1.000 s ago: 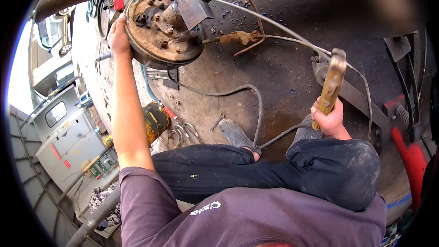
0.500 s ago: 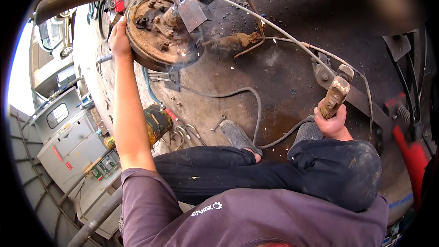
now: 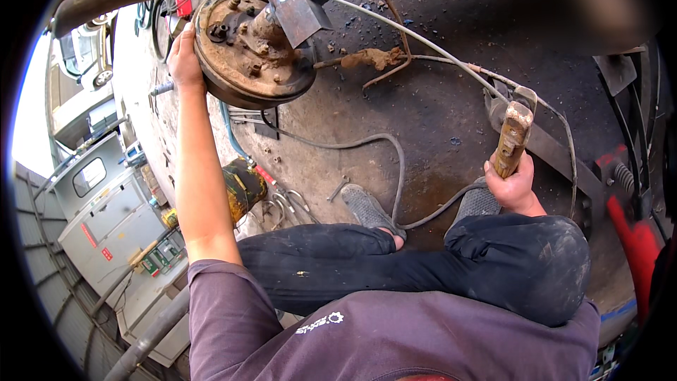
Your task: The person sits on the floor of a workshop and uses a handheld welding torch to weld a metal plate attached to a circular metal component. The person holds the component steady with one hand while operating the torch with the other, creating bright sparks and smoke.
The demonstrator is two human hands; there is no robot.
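My left hand (image 3: 185,67) grips the left rim of a rusty round brake drum (image 3: 243,92), its fingers along the edge. Bolts and an axle stub stand out from the drum's face. A bare metal plate (image 3: 300,17) with a hole sits against the stub at the top. Closed around a worn welding electrode holder (image 3: 513,137), my right hand (image 3: 513,187) rests by my right knee. From the holder's jaws a long, pale welding rod (image 3: 416,39) reaches up and left, its tip at the plate's right edge.
A grey cable (image 3: 338,145) winds over the floor by my shoes (image 3: 368,206). Near my left forearm are a yellow-black cylinder (image 3: 243,187) and a red-handled tool (image 3: 268,176). A rusty rod (image 3: 370,58) juts out right of the drum. A red metal part (image 3: 635,247) stands far right.
Sparks and smoke around the plate have gone. The holder has tilted more upright and shifted slightly left, with the rod's tip still by the plate. My left hand stays on the drum.
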